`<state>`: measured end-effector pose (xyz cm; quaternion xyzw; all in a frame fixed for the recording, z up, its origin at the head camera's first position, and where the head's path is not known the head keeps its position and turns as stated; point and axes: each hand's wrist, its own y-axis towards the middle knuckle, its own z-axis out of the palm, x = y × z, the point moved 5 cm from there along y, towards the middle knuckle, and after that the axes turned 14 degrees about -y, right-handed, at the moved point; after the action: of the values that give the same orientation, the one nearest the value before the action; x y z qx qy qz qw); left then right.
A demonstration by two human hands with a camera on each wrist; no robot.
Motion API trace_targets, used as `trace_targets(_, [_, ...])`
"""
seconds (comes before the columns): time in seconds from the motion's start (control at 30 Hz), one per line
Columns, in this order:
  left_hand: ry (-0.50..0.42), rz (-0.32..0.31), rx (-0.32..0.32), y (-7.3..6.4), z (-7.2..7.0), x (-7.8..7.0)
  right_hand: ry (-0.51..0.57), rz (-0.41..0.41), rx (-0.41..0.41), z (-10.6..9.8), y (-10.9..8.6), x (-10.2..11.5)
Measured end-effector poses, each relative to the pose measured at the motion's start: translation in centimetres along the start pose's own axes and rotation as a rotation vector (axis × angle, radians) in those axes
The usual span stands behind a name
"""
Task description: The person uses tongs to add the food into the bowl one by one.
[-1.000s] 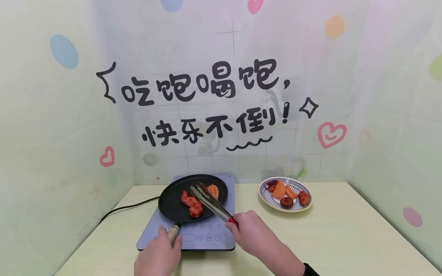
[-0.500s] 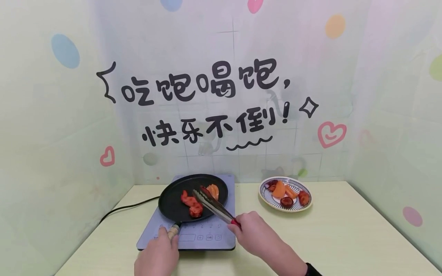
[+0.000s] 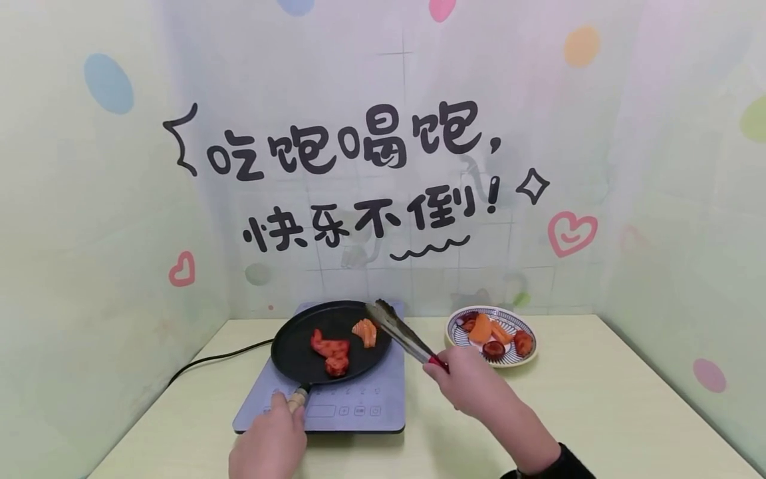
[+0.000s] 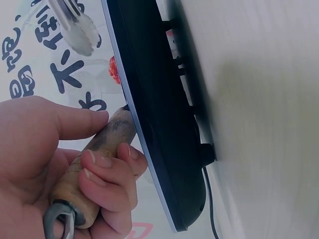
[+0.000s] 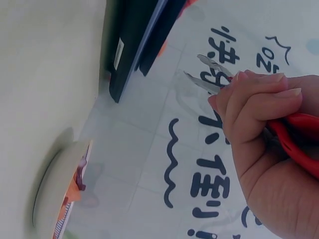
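Note:
My left hand point(image 3: 269, 436) holds the wooden handle point(image 4: 107, 137) of a black frying pan point(image 3: 293, 352), fingers curled round it. In the pan lie a red, wing-shaped piece of food point(image 3: 337, 362) and a ridged orange piece point(image 3: 365, 331). My right hand point(image 3: 469, 379) grips red-handled metal tongs point(image 3: 407, 338). Their tips overlap the pan's right rim in the head view. In the right wrist view the tong tips stand slightly apart with nothing between them.
The pan sits on a flat induction cooker point(image 3: 323, 418) with a black cord point(image 3: 221, 359) running left. A patterned plate point(image 3: 455, 346) with several orange and dark red food pieces stands right of it on the pale table point(image 3: 598, 412). A printed curtain point(image 3: 383, 279) closes the back.
My right hand has lifted the tongs up and to the right, from over the food to the pan's right edge. The left hand stays on the handle.

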<state>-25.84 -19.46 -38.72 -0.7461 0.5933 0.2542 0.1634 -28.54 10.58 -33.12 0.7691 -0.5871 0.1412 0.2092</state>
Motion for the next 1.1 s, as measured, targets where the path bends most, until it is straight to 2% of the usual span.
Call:
trace_targets(0.37, [0.002, -0.001, 0.001, 0.1, 0.1, 0.2, 0.023, 0.146, -0.016, -3.0, 0.1, -2.6])
trace_targets(0.73, [0.007, -0.024, 0.014, 0.2, 0.1, 0.1, 0.025, 0.174, -0.004, -5.8, -0.2, -5.8])
trace_targets(0.97, [0.008, -0.053, 0.033, 0.3, 0.1, 0.2, -0.06, 0.21, 0.022, -7.4, -0.7, -7.9])
trace_targets(1.1, [0.012, -0.067, 0.044, 0.3, 0.1, 0.2, -0.053, 0.222, 0.049, -7.8, -1.0, -8.7])
